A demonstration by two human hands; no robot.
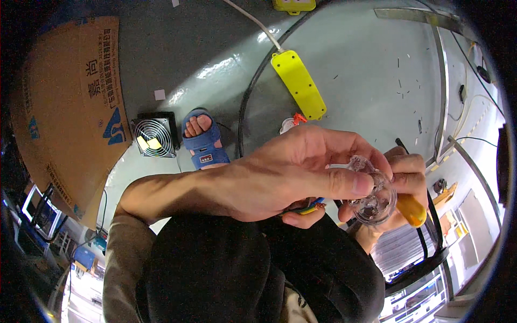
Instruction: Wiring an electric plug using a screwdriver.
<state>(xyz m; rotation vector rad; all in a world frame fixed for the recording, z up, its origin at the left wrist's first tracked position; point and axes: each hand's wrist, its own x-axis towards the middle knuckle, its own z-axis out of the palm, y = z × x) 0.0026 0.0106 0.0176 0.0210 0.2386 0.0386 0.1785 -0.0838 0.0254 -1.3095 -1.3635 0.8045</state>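
**Clear fitting [383,203] sat pinched between both hands**

Good handling probably called for a light, steady pinch, the yellow handle [411,211] kept in line and the coloured wires [312,206] out of its way. The left hand's [307,167] grip was narrow, closed on the fitting; the right hand's [408,168] was wrapped around the handle, whose far end was hidden.

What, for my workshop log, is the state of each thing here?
Left hand: closed on clear plastic piece
Right hand: closed around yellow handle
Wires: copper-coloured ends exposed
Yellow power strip: on floor, cable attached
Fan: running or not, unclear
Sandal: worn
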